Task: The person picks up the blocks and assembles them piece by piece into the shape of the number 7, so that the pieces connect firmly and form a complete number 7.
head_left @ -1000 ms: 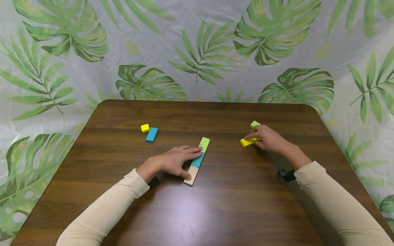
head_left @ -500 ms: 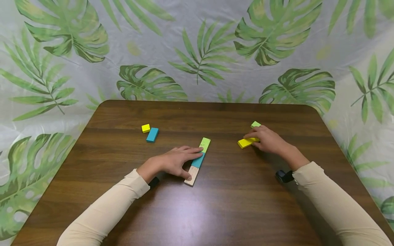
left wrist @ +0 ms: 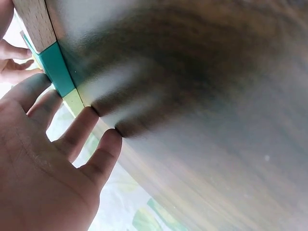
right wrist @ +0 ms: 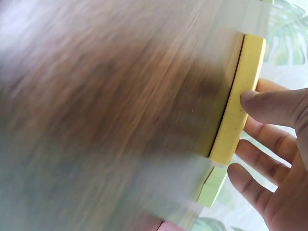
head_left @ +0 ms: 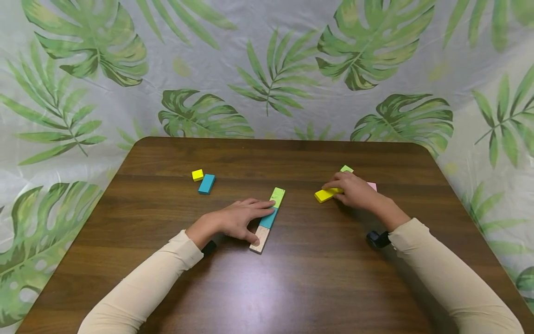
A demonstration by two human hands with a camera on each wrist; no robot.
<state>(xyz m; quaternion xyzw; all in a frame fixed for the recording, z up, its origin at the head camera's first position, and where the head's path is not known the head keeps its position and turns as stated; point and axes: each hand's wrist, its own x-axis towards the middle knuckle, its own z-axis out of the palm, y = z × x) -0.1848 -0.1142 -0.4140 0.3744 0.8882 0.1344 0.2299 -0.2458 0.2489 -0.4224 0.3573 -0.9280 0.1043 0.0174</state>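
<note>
A row of three flat blocks lies end to end at the table's middle: light green (head_left: 278, 194), teal (head_left: 267, 220) and bare wood (head_left: 259, 246). My left hand (head_left: 238, 218) rests on this row, thumb on the wooden block, fingertips over the teal and green ones. In the left wrist view, its outer fingertips (left wrist: 113, 134) touch the tabletop. My right hand (head_left: 354, 189) pinches a long yellow block (head_left: 323, 195) between thumb and fingers. The right wrist view shows this block (right wrist: 237, 103) close over the table, thumb on its near side.
Behind the right hand is another light green block (head_left: 346, 169), with a pink block (head_left: 372, 186) partly hidden by that hand. At the left lie a small yellow block (head_left: 197, 175) and a blue block (head_left: 206, 184). A leaf-patterned sheet (head_left: 275, 69) hangs behind the brown table (head_left: 313, 278).
My right hand has moved left with the yellow block, toward the row, and the pink block has come into view behind it. The left hand has stayed on the row.
</note>
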